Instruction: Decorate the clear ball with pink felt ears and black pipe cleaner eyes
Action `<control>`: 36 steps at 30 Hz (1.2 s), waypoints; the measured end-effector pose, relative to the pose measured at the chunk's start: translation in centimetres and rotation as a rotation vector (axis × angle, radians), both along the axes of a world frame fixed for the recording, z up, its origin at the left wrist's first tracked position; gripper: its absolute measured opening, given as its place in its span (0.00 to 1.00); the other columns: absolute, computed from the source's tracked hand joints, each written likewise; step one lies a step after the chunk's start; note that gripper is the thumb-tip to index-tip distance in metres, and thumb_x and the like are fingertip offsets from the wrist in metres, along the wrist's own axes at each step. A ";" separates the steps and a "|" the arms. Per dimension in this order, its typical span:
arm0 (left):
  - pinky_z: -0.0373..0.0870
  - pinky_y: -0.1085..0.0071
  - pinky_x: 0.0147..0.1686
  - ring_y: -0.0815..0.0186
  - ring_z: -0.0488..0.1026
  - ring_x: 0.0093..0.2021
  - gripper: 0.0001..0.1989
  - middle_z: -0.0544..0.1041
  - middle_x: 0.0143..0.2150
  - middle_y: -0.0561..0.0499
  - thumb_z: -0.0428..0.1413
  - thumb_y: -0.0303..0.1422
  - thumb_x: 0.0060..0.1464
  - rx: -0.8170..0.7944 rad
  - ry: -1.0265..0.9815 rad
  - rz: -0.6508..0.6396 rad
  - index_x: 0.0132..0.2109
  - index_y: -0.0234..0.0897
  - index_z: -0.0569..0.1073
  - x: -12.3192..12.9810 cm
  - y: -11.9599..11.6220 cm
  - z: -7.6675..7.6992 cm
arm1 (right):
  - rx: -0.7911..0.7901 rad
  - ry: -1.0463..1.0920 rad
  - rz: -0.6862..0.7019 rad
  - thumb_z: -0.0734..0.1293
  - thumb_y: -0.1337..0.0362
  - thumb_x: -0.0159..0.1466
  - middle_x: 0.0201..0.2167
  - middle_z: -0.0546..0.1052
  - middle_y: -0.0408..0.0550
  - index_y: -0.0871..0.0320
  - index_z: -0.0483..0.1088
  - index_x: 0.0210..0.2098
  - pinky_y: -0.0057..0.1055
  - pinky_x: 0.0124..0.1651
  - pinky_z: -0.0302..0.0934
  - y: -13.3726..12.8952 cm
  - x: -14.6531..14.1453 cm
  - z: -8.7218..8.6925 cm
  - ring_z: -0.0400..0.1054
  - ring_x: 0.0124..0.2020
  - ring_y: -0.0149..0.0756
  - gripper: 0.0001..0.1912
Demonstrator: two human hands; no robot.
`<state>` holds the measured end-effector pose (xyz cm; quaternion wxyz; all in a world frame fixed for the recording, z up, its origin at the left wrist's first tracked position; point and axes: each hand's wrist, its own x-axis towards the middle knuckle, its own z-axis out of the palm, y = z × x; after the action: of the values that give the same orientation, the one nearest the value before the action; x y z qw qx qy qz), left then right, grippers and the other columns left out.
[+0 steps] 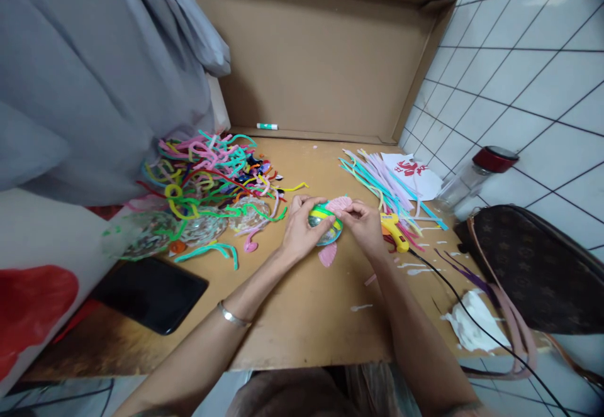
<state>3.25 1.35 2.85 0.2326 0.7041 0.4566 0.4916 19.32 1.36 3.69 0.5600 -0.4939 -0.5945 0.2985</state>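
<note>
My left hand [304, 228] is closed around the edge of a small round craft piece [329, 233], striped green and yellow with a clear, shiny-looking part. A pink ribbed leaf-shaped piece [340, 204] sits at its upper edge, and my right hand [362, 225] pinches it between thumb and fingers. A second pink leaf-shaped piece [327, 255] sticks out below the round body. Just right of my right hand lies a yellow hot glue gun [395, 231] with a black cord. My fingers partly hide the round piece.
A tangled heap of coloured pipe cleaners [212, 172] lies left, by clear plastic domes [202, 225] and a black phone [151, 294]. Straight pipe cleaners [377, 181], a bottle [476, 178], a brown bag [538, 266] and crumpled tissue [476, 321] are right. Cardboard [321, 52] stands behind.
</note>
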 end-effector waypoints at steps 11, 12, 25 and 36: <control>0.64 0.60 0.55 0.58 0.67 0.51 0.08 0.69 0.44 0.47 0.61 0.34 0.49 -0.093 -0.123 0.023 0.38 0.38 0.78 0.9 1.1 -0.2 | 0.031 -0.010 -0.006 0.70 0.58 0.50 0.20 0.67 0.41 0.57 0.69 0.19 0.28 0.28 0.55 0.0 -0.2 0.0 0.60 0.25 0.30 0.10; 0.63 0.60 0.55 0.58 0.67 0.52 0.08 0.70 0.44 0.47 0.61 0.34 0.49 -0.101 -0.133 0.019 0.37 0.38 0.78 0.9 1.2 -0.2 | 0.030 -0.006 -0.005 0.70 0.58 0.50 0.20 0.67 0.40 0.57 0.69 0.18 0.27 0.27 0.55 0.0 -0.2 0.0 0.59 0.24 0.30 0.11; 0.62 0.60 0.56 0.58 0.68 0.52 0.06 0.69 0.45 0.46 0.60 0.33 0.50 -0.138 -0.126 -0.003 0.36 0.37 0.79 1.0 1.1 0.1 | -0.037 0.144 -0.037 0.69 0.56 0.54 0.34 0.80 0.48 0.58 0.76 0.37 0.34 0.41 0.65 -0.6 0.3 1.5 0.72 0.35 0.37 0.15; 0.61 0.59 0.57 0.58 0.67 0.53 0.05 0.69 0.46 0.46 0.60 0.31 0.49 -0.120 -0.119 -0.012 0.35 0.37 0.79 1.1 1.1 0.1 | 0.141 -0.018 -0.150 0.64 0.58 0.60 0.24 0.71 0.41 0.57 0.69 0.27 0.30 0.34 0.60 -0.5 -0.3 0.6 0.65 0.28 0.32 0.10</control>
<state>4.34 2.45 2.94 0.3040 0.6612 0.4663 0.5029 19.01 0.83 4.31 0.6087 -0.4990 -0.5805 0.2087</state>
